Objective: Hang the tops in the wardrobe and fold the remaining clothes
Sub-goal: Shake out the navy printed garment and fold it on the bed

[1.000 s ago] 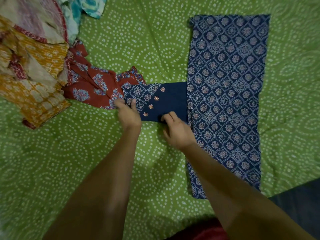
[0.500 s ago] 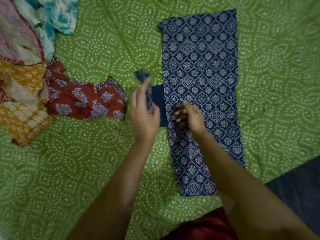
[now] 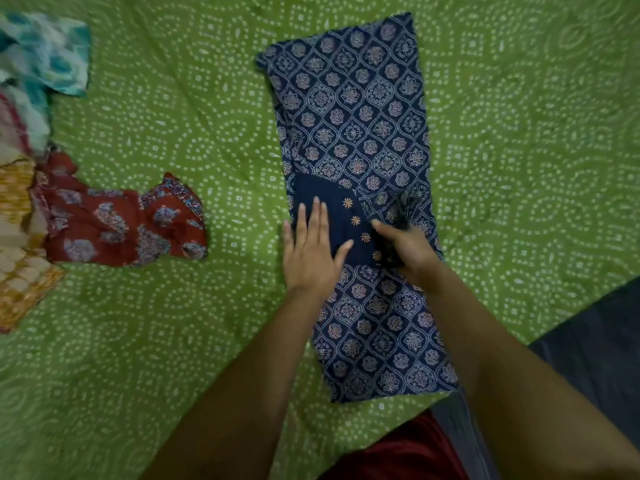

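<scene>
Pressing flat, the left hand (image 3: 313, 252) lies palm down with its fingers (image 3: 320, 216) straight and slightly spread on the plain navy sleeve (image 3: 337, 216), which is folded in over the body of the navy printed top (image 3: 360, 133). It curls round nothing; the thumb points out to the right across the sleeve's lower edge. Just beside it, the right hand (image 3: 407, 249) has its fingers curled round a dark bunch of the sleeve's end (image 3: 403, 211), which sticks up blurred above the knuckles; exactly how much cloth it holds cannot be told. A diagonal row of small orange embroidered flowers (image 3: 356, 221) runs across the sleeve between the two hands.

The top lies as a long narrow strip, running from the far side toward the person, slightly tilted, flat on the green dotted bedsheet (image 3: 180, 109). Both bare forearms reach in from the near edge.

Well apart to the left lies a crumpled red printed garment (image 3: 114, 226). Touching its left end, at the picture's left edge, is a heap with a yellow-orange patterned cloth (image 3: 17, 271) and, further away, a teal and white cloth (image 3: 48, 57). At the near right, a dark grey surface (image 3: 602, 348) shows beyond the sheet's edge, and a dark red cloth (image 3: 398, 455) sits at the bottom.
</scene>
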Motion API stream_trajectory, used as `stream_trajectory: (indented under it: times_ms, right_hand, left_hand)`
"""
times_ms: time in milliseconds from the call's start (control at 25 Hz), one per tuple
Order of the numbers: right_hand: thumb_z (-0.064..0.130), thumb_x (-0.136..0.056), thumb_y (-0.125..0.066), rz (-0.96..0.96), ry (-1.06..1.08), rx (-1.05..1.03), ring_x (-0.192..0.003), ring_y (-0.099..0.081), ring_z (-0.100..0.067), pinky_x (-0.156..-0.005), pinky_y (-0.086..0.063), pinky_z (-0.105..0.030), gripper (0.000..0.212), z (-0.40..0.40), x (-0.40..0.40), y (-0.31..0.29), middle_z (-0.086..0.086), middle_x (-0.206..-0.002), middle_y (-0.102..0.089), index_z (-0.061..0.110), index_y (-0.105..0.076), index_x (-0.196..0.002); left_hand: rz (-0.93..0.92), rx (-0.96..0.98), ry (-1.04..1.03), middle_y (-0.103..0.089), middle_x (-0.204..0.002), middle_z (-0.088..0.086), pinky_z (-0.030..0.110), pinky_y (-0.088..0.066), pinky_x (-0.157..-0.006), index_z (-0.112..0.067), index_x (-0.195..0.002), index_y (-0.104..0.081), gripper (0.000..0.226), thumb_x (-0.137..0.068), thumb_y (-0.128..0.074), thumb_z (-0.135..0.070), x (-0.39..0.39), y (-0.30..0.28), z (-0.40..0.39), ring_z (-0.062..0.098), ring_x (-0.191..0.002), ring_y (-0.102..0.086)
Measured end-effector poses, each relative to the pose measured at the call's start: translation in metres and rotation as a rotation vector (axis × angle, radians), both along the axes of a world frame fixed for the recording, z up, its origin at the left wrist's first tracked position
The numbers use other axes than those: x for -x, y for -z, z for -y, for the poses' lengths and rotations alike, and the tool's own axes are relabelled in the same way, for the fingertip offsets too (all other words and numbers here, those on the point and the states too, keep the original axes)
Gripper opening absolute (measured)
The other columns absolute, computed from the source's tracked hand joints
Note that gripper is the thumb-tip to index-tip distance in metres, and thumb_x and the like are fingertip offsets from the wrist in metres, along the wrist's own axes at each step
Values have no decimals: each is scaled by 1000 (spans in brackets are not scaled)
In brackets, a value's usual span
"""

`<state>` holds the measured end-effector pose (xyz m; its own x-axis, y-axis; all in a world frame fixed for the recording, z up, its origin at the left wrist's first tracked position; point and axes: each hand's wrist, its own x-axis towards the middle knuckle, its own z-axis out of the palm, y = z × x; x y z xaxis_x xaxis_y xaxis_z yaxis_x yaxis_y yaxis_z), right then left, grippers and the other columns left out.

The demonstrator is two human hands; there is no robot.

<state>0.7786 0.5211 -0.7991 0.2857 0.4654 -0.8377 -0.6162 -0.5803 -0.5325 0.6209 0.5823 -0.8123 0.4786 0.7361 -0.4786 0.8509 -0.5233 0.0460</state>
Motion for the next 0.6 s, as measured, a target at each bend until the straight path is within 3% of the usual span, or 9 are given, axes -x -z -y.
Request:
stream_trajectory:
  times_ms: [80, 200, 280, 360, 440, 520, 600]
  right_hand:
    - [15, -91, -63, -47, -2, -3, -76, -72, -21, -58, -56, -27, 25, 0, -3, 6, -7, -83, -74, -2, -59, -108]
    - [15, -86, -68, -120, 39, 15, -80, -72, -25, -66, -58, -34, 44, 2, -7, 11, -15, -94, -73, -6, -52, -122]
    - [17, -84, -72, -164, 32, 24, -91, -71, -30, -75, -58, -40, 55, 3, -9, 11, -17, -103, -72, -5, -48, -128]
    - [17, -85, -69, -203, 21, 21, -94, -70, -29, -74, -58, -38, 51, 4, -13, 9, -16, -103, -72, -5, -51, -127]
    - [17, -86, -68, -243, 29, 11, -92, -71, -27, -69, -58, -34, 50, 2, -15, 6, -15, -102, -72, -4, -51, -127]
    - [20, -84, -69, -230, 35, 38, -93, -71, -27, -73, -59, -37, 58, -1, -15, 5, -16, -108, -71, -4, -44, -131]
    - [34, -73, -78, -172, 19, 51, -104, -66, -30, -90, -54, -48, 82, -4, -14, 6, -18, -124, -62, 4, -35, -137]
  left_hand:
    - [-114, -53, -18, 21, -158, 2, 56, 8, -116, -12, -151, 12, 86, -87, 6, -69, 5, 5, -9, 25, -145, 18]
    - [87, -35, 35, 8, -161, -2, 55, 8, -113, -18, -152, -4, 76, -93, -10, -66, -10, -2, -44, 24, -147, 2]
    - [187, 55, 200, -17, -158, 0, 55, 1, -116, -20, -149, -21, 70, -94, -18, -64, -32, -5, -77, 23, -145, -15]
    - [154, 138, 360, -46, -138, 4, 55, -8, -116, -20, -132, -44, 67, -92, -18, -67, -51, -10, -108, 24, -133, -36]
    - [34, 211, 475, -61, -110, 4, 54, -11, -113, -19, -110, -57, 75, -86, -11, -74, -53, -16, -131, 23, -115, -50]
    - [-65, 244, 521, -63, -89, 1, 55, -10, -111, -22, -98, -64, 86, -77, -4, -80, -41, -19, -151, 21, -102, -54]
    - [-102, 227, 505, -60, -86, -2, 53, -12, -108, -26, -95, -66, 81, -77, -10, -82, -30, -20, -166, 19, -100, -52]
